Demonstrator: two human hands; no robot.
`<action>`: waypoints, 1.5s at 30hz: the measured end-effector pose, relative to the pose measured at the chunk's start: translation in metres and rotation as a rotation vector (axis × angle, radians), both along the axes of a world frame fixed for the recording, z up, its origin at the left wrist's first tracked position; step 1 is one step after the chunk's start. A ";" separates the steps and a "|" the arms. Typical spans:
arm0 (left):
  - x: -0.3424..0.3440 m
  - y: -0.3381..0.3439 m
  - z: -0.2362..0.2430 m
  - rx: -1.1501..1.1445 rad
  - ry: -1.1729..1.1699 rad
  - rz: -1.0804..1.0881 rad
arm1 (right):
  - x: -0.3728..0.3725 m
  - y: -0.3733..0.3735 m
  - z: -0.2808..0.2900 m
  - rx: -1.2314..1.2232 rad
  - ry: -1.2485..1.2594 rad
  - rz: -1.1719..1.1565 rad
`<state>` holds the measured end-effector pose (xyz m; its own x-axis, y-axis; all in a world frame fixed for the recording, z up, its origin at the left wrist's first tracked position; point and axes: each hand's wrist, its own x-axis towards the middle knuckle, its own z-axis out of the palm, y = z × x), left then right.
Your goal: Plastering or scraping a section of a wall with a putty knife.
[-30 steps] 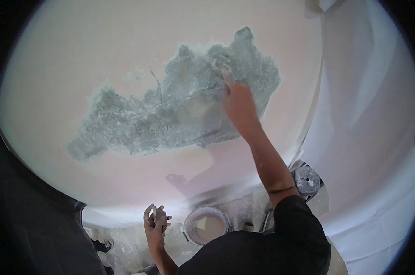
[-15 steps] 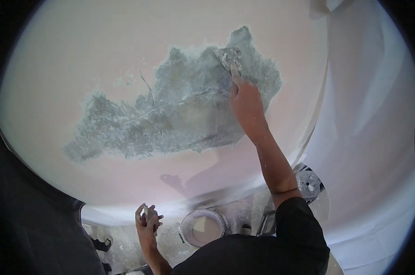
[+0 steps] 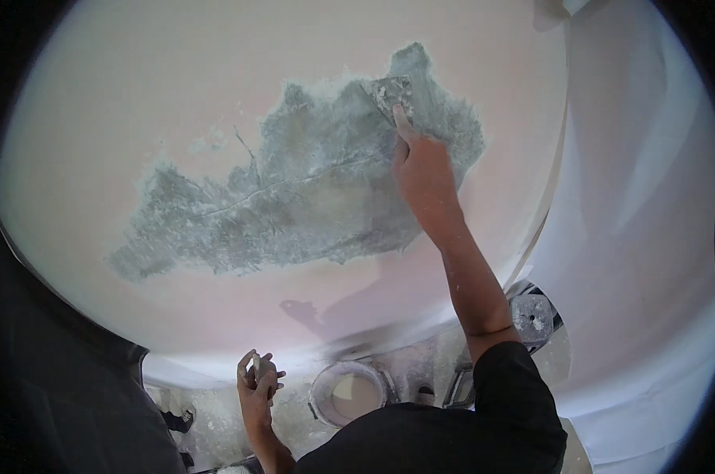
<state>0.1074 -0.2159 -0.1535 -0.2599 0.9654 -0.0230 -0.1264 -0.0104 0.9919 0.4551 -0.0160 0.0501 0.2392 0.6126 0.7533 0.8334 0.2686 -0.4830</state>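
Observation:
My right hand (image 3: 427, 170) reaches up to a pale wall (image 3: 175, 71), closed on a broad putty knife (image 3: 392, 93). One finger lies extended along the blade, which is smeared with whitish filler. The blade lies on the upper right part of a ragged grey patch (image 3: 310, 201), crossed by a thin ridge or crack line. Low down and away from the wall, my left hand (image 3: 258, 387) is closed around a small grey object with a pale edge (image 3: 257, 363). The fingers cover much of it, so its kind is unclear.
Below the wall stands a round bucket (image 3: 348, 393) with pale contents. A spattered grey box-like thing (image 3: 531, 316) sits beyond my right elbow. White sheeting (image 3: 626, 261) hangs on the right; a dark covering (image 3: 65, 379) is on the left. The floor (image 3: 223, 426) is spattered white.
The putty knife has slid slightly up and left over the grey patch. My left hand has shifted a little to the right, still closed around its object.

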 end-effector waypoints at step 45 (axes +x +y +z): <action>-0.005 -0.016 0.000 -0.012 -0.027 -0.025 | -0.005 0.001 0.000 -0.036 -0.069 0.010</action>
<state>0.1027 -0.2318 -0.1533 -0.2348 0.9712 -0.0408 -0.1527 0.0046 0.9883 0.4496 -0.0154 0.0503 0.1811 0.6417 0.7453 0.8626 0.2603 -0.4337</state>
